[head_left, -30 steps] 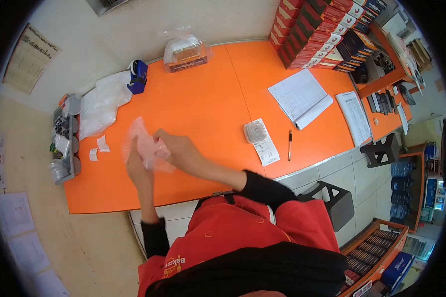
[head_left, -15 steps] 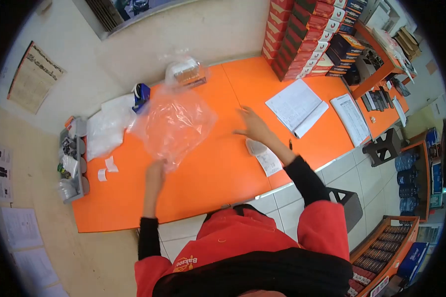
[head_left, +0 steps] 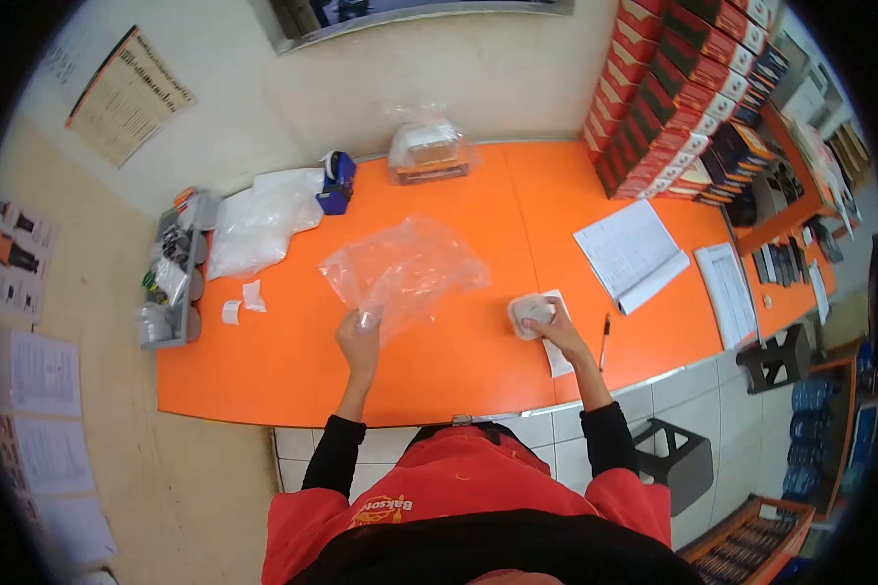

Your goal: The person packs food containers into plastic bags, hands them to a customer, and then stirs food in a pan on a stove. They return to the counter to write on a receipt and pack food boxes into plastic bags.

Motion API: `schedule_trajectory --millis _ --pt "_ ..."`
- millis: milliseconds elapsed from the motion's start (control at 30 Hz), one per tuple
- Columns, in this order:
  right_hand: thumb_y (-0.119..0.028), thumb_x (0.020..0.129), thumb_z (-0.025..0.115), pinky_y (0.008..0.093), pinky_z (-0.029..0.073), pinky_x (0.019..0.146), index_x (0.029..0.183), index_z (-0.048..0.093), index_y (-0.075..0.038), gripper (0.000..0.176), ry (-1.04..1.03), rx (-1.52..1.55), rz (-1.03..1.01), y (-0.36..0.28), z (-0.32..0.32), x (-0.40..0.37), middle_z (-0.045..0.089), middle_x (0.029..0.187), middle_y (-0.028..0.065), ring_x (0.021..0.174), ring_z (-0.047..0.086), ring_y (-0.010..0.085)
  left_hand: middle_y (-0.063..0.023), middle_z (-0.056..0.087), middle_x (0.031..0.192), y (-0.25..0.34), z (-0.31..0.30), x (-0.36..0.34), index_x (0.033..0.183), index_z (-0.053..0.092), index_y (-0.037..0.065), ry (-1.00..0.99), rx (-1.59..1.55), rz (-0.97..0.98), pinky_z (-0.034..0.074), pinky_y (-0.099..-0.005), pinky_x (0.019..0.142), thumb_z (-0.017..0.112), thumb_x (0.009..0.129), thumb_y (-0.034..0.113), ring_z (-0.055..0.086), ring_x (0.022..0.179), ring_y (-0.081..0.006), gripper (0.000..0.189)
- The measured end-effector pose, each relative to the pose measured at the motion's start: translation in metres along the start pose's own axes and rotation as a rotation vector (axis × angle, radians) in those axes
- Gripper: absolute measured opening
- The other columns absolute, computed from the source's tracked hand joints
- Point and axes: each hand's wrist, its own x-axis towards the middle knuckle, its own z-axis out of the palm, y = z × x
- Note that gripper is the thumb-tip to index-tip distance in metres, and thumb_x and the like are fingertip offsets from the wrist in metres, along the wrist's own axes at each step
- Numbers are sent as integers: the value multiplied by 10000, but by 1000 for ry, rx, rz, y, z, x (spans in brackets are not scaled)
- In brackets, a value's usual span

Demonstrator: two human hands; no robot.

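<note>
Head view: two grips at once

The left hand [head_left: 359, 338] pinches the lower edge of a crumpled clear plastic bag [head_left: 405, 268] spreading beyond it over the orange tabletop [head_left: 263, 361]. The right hand [head_left: 559, 330] is closed on a small clear lidded plastic tub [head_left: 529, 312]; a black pen [head_left: 603, 341] lies just right of it.

Shop, sales-and-packing counter. Landmark: orange counter [head_left: 439, 361].
- At its far right end: stacked red and dark retail boxes [head_left: 683, 107].
- On it: open ledger [head_left: 631, 255], pen [head_left: 604, 341], blue tape dispenser [head_left: 337, 182], heap of clear plastic bags [head_left: 259, 219].
- Behind it: wall poster [head_left: 132, 93].
- Beyond its near right corner: shelf of stock [head_left: 746, 531].
</note>
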Motion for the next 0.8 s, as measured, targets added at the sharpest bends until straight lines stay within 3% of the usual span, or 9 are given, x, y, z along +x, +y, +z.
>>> schedule_trajectory --millis 133,200,267,300,333,400,700,767,800 --pt "-215 748 685 294 462 803 1217 429 -43 561 -621 111 68 -84 72 -12 539 1096 70 970 545 152 -71 545 674 35 -4 -24 908 555 -9 -167 -8 107 392 -299 500 561 803 74 503 567 -146 134" --pt "-211 754 680 280 444 830 1199 443 -21 539 -609 254 210 -74 120 2 532 1126 89 982 539 158 -44 538 647 58 -7 -52 940 546 -9 -310 -178 66 410 -309 499 463 861 99 523 569 -148 157" --pt "-263 746 685 288 453 788 1151 491 -27 508 -398 478 85 -49 154 16 557 1080 80 973 536 136 -18 508 625 70 -8 -67 948 536 6 -202 -222 310 405 -296 477 420 884 131 503 537 -134 182" --pt "-289 742 687 292 457 767 1128 515 -29 496 -292 587 26 -40 162 20 569 1056 75 968 534 125 -6 489 616 75 -13 -69 957 531 19 -180 -318 221 403 -283 465 413 892 149 489 524 -123 187" --pt "-275 754 676 285 455 776 1120 520 -10 478 -252 482 60 -30 164 28 570 1063 84 974 538 137 5 470 608 80 -18 -70 967 527 33 -149 -417 134 401 -270 453 406 901 167 475 511 -112 193" --pt "-248 779 652 271 449 794 1104 529 29 444 -177 276 131 -18 165 41 573 1075 102 984 545 163 25 426 596 82 -42 -59 996 521 74 -140 -750 -468 397 -231 428 421 911 209 439 489 -82 188" --pt "-561 602 685 357 414 850 1056 567 0 731 -277 -793 -46 -39 215 31 578 1050 177 959 547 294 22 444 692 10 -52 -66 1025 508 72 111 -647 -581 386 -222 448 412 921 303 421 543 -61 271" --pt "-557 609 677 373 409 850 1048 569 -2 715 57 -966 -573 -13 228 31 566 1052 190 976 520 334 -38 464 888 6 -57 -64 1024 484 33 155 -569 -485 411 -221 590 438 908 268 472 683 -96 266" --pt "-540 623 672 384 405 851 1043 568 -1 691 61 -972 -545 -5 232 32 561 1054 193 989 507 345 -69 474 986 7 -59 -63 1024 472 13 175 -532 -441 423 -220 661 451 901 250 497 753 -113 268"
